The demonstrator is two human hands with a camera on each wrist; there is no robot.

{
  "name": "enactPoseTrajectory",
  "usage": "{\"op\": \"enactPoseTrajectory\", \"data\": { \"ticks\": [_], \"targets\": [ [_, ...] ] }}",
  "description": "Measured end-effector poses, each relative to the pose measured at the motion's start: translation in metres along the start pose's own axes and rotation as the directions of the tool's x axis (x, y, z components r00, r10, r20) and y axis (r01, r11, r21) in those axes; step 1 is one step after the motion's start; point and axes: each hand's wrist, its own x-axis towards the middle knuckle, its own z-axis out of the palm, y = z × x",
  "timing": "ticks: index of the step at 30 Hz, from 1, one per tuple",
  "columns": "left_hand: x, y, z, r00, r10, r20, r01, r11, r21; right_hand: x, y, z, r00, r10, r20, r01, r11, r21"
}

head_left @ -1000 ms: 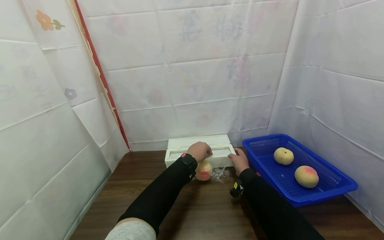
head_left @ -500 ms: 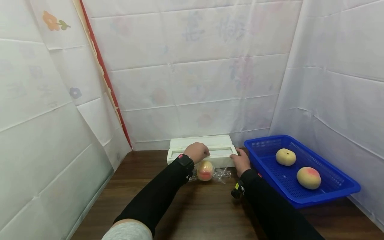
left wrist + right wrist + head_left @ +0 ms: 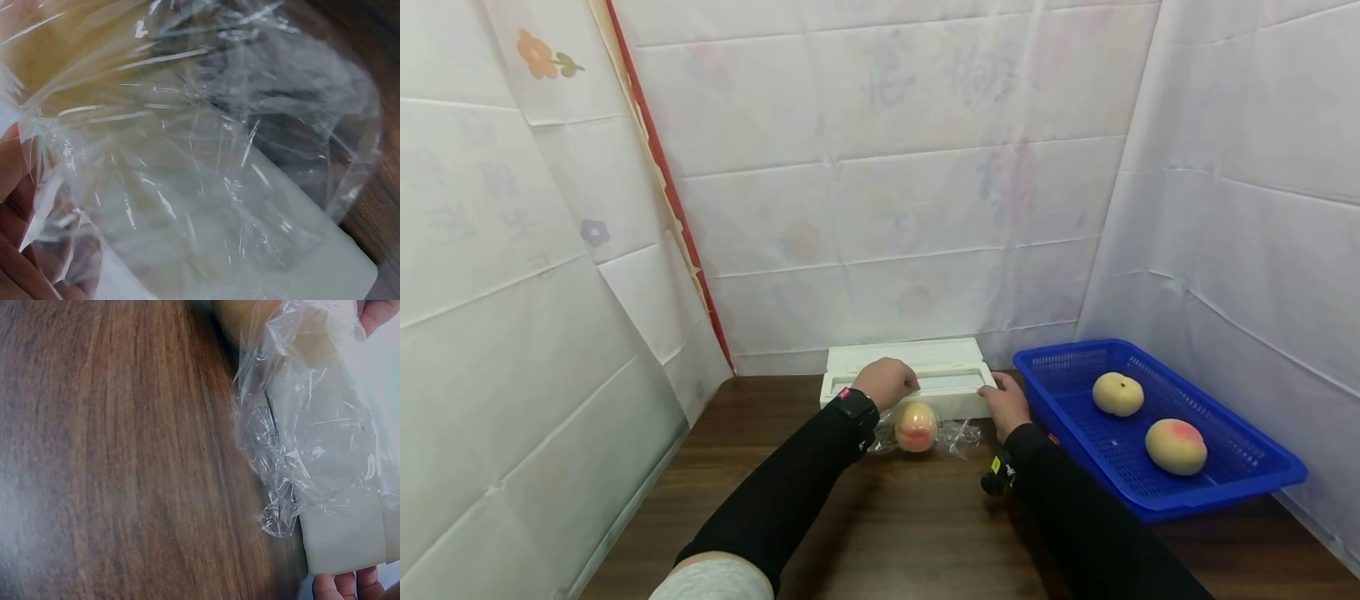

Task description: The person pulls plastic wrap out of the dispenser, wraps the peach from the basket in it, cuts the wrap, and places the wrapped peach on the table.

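A peach point(image 3: 916, 427) in clear plastic film point(image 3: 959, 437) lies on the table against the front of a long white box point(image 3: 958, 407) whose lid is tilted back. My left hand point(image 3: 883, 383) is over the front edge of the box with curled fingers, pinching the film; its fingers point(image 3: 17, 178) show beside the crinkled film in the left wrist view. My right hand point(image 3: 1006, 407) grips the right end of the box, thumb at the front edge. Fingertips point(image 3: 347, 586) touch that end in the right wrist view. The left fingertips are partly hidden in the head view.
To the right stands a blue plastic basket point(image 3: 1150, 504) holding two peaches, one pale point(image 3: 1117, 394) and one with a pink blush point(image 3: 1176, 447). White sheeting point(image 3: 880, 208) hangs behind and on both sides of the brown wooden table point(image 3: 880, 533).
The left hand has slid a little left along the box edge, uncovering more of the wrapped peach. The right hand keeps its place on the box. The head view has shifted slightly.
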Motion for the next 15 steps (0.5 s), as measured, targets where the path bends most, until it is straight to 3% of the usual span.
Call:
{"op": "enactPoseTrajectory", "data": {
  "ticks": [15],
  "targets": [
    [-0.0096, -0.0094, -0.005, 0.999, -0.029, 0.021, 0.029, 0.999, 0.014, 0.0103, 0.0041, -0.0012, 1.0, 0.002, 0.01, -0.002, 1.0, -0.027]
  ]
}}
